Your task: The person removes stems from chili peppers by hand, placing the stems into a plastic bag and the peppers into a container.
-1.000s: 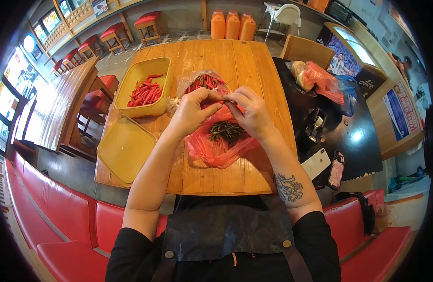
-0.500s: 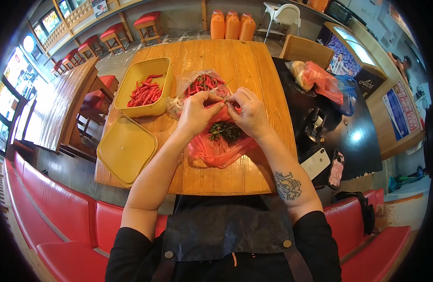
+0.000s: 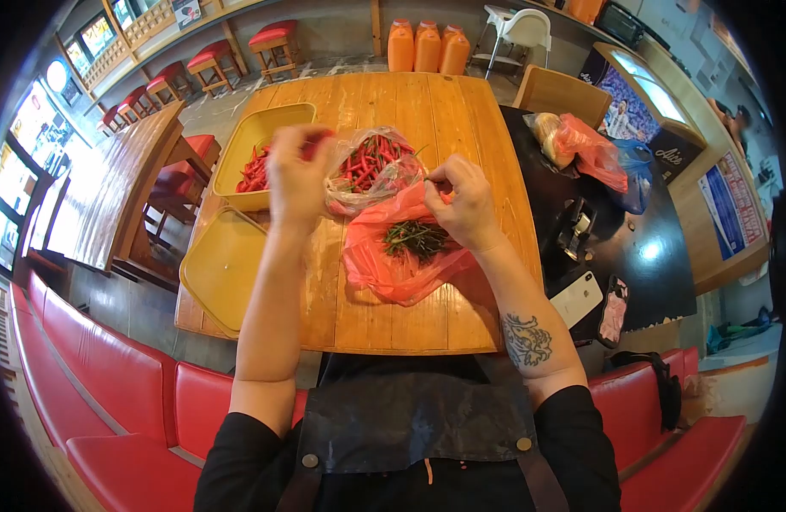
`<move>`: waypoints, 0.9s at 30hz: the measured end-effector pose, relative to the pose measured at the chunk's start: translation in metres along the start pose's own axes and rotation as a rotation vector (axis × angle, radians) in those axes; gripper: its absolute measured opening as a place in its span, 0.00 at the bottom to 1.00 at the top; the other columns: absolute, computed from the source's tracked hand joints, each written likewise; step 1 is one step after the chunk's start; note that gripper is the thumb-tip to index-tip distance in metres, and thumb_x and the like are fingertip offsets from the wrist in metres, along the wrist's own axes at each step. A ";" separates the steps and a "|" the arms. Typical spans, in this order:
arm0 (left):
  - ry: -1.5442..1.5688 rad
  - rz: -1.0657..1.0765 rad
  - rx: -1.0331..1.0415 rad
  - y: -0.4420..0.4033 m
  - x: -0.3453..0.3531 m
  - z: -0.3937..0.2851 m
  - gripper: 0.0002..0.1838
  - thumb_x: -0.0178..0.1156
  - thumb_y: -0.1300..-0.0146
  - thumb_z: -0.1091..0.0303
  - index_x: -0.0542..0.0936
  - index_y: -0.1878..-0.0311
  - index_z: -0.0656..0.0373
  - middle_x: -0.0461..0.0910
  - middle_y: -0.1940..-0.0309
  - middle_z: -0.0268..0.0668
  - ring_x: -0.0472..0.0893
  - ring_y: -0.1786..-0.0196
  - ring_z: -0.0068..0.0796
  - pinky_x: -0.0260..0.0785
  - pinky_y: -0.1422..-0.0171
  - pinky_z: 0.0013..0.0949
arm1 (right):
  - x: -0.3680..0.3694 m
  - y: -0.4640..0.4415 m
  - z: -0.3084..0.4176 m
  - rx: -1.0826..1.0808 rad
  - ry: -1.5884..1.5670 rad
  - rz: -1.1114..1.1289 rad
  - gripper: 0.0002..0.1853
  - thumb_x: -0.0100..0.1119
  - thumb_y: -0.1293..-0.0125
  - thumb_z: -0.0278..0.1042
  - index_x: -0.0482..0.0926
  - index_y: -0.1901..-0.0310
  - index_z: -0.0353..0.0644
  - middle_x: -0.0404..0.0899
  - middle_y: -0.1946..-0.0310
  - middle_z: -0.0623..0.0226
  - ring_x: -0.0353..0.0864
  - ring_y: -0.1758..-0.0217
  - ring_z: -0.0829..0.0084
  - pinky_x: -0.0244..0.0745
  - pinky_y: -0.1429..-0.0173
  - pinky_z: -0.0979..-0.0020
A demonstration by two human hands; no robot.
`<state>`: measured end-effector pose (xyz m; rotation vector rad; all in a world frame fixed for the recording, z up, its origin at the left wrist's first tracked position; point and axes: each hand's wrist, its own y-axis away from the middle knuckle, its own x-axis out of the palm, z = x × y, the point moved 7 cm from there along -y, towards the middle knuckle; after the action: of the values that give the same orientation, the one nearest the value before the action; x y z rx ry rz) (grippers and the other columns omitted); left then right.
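My left hand (image 3: 297, 175), smeared by motion, is over the right side of a yellow plastic container (image 3: 255, 203). Its curled fingers hold a blurred red chili pepper (image 3: 318, 143). Inside the container lie loose red chilies (image 3: 255, 171). A clear plastic bag (image 3: 350, 201) full of red chilies with green stems sits to the right of that hand. My right hand (image 3: 463, 203) is closed in a pinch above an opened red plastic bag (image 3: 371, 269); what its fingertips hold is too small to make out. A heap of green chili stems (image 3: 417, 240) rests on the red bag.
The yellow lid (image 3: 225, 269) lies at the wooden table's (image 3: 324, 328) left edge. On the black table (image 3: 644, 294) to the right are a phone (image 3: 577, 299), a pink case (image 3: 613, 312) and filled bags (image 3: 593, 154). Orange jugs (image 3: 427, 47) stand beyond the table.
My hands were together above the bags, fingertips meeting. Now they are apart: the left has swung left to the container with a red chili, and the right has shifted slightly right.
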<state>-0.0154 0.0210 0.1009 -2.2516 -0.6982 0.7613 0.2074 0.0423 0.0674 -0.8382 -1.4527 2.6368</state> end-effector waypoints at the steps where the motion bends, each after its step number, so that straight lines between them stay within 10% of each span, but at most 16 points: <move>1: -0.057 -0.034 -0.014 -0.007 -0.013 0.014 0.08 0.60 0.42 0.78 0.81 0.58 0.62 0.77 0.64 0.40 0.79 0.61 0.30 0.72 0.55 0.31 | 0.003 -0.001 0.001 -0.014 -0.014 0.082 0.07 0.62 0.50 0.27 0.72 0.73 0.42 0.72 0.74 0.65 0.74 0.67 0.62 0.66 0.57 0.65; 10: -0.790 -0.249 0.113 -0.009 -0.031 0.040 0.13 0.60 0.40 0.67 0.80 0.53 0.61 0.73 0.53 0.47 0.73 0.47 0.46 0.64 0.40 0.42 | 0.025 0.010 0.013 -0.129 0.012 0.408 0.04 0.60 0.47 0.31 0.77 0.70 0.45 0.74 0.72 0.68 0.75 0.60 0.65 0.64 0.49 0.63; 14: -0.090 0.409 -0.061 0.015 0.045 0.032 0.09 0.61 0.42 0.67 0.79 0.62 0.62 0.77 0.57 0.47 0.75 0.51 0.48 0.69 0.48 0.43 | 0.028 0.011 0.011 -0.131 0.010 0.458 0.05 0.61 0.49 0.31 0.77 0.69 0.45 0.74 0.69 0.68 0.75 0.59 0.65 0.64 0.47 0.63; 24: -0.248 0.368 0.088 0.022 0.059 0.031 0.11 0.64 0.45 0.70 0.78 0.59 0.62 0.80 0.63 0.42 0.80 0.59 0.41 0.72 0.52 0.38 | 0.023 0.006 0.010 -0.047 -0.021 0.337 0.06 0.61 0.47 0.28 0.78 0.67 0.42 0.74 0.67 0.65 0.75 0.59 0.60 0.67 0.51 0.63; 27: 0.238 0.372 -0.355 0.024 0.055 0.029 0.09 0.64 0.43 0.74 0.76 0.60 0.63 0.81 0.64 0.39 0.81 0.62 0.30 0.74 0.56 0.31 | 0.018 0.002 0.009 0.022 -0.092 0.218 0.08 0.62 0.45 0.28 0.78 0.63 0.40 0.75 0.67 0.62 0.77 0.61 0.60 0.71 0.54 0.63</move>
<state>0.0094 0.0529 0.0471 -2.7877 -0.3201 0.5515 0.1882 0.0391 0.0611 -0.9353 -1.4252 2.8796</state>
